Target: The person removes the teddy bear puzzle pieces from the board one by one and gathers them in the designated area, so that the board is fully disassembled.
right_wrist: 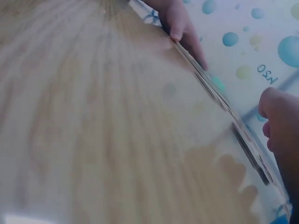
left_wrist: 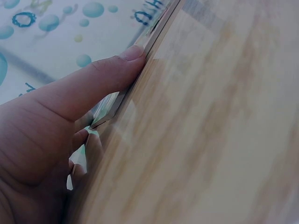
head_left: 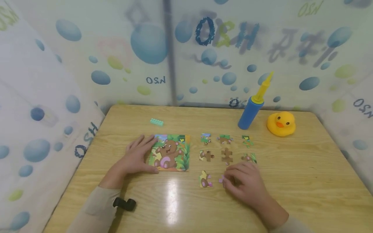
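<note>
A square bear jigsaw (head_left: 170, 152) lies on the wooden table. My left hand (head_left: 138, 157) rests along its left side, fingers at the upper corner and thumb by the lower corner; in the left wrist view the thumb (left_wrist: 114, 74) touches the board's edge. Loose jigsaw pieces stand in rows to the right, among them a brown one (head_left: 227, 155) and a lower-left one (head_left: 205, 179). My right hand (head_left: 246, 183) pinches a partly hidden purple jigsaw piece (head_left: 220, 179) in the front row. Its fingers are curled, and they cover part of the area below.
A blue pump with a yellow nozzle (head_left: 251, 111) stands at the back right, beside a yellow rubber duck (head_left: 281, 124). A small turquoise studded block (head_left: 156, 122) lies at the back left. Patterned fabric walls (head_left: 201, 74) border the table (head_left: 314, 181).
</note>
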The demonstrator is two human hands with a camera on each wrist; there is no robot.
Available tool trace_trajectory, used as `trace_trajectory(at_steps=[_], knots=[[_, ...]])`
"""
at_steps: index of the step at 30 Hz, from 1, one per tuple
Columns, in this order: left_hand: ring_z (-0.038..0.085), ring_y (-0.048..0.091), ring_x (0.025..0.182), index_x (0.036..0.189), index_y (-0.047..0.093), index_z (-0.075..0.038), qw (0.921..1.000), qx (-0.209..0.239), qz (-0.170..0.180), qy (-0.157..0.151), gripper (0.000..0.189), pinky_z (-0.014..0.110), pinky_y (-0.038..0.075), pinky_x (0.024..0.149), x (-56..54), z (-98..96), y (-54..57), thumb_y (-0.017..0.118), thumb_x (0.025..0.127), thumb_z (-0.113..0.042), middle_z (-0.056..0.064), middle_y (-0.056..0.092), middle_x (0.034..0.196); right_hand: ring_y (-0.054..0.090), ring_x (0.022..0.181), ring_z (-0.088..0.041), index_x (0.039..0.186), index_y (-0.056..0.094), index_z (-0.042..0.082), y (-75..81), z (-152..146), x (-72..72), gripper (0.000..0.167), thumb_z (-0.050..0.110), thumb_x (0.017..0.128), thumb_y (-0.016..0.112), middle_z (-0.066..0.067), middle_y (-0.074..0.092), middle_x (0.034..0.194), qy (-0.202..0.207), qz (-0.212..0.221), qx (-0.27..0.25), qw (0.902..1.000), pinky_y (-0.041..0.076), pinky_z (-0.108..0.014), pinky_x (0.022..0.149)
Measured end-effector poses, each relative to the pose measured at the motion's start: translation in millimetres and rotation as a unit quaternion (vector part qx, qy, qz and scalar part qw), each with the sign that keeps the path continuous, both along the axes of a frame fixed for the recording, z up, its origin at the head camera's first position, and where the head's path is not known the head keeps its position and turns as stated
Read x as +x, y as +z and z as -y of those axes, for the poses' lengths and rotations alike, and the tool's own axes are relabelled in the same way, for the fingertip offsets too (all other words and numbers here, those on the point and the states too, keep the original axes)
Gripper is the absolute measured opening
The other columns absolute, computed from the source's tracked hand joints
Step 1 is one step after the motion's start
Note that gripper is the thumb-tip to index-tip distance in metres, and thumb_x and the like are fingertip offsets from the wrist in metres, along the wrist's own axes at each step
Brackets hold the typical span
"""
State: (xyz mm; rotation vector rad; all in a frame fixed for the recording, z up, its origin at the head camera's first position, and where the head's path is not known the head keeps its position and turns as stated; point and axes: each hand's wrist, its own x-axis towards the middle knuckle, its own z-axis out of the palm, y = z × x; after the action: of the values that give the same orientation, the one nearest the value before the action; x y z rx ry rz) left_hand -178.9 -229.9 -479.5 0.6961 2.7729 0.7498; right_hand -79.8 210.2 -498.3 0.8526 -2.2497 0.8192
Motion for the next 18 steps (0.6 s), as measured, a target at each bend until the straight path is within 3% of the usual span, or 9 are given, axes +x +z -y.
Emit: trace_trajectory(at_steps=[18], knots=[[0.054,0.006,0.158,0.169,0.031,-0.011,1.0,-0.002,-0.007,0.002,0.131,0.076,0.002,0.118,2.6,-0.6,2.5,0.093,0.067,-0.066,0.016,0.022,0.176,0.067,0.095,-0.02,0.089,0.082,0.019,4.7,95.5,-20.4,0.007,0.022,0.084,0.078,0.003,0.078,0.099,0.013,-0.025,0.047,0.9985,0.047,-0.045,0.086]])
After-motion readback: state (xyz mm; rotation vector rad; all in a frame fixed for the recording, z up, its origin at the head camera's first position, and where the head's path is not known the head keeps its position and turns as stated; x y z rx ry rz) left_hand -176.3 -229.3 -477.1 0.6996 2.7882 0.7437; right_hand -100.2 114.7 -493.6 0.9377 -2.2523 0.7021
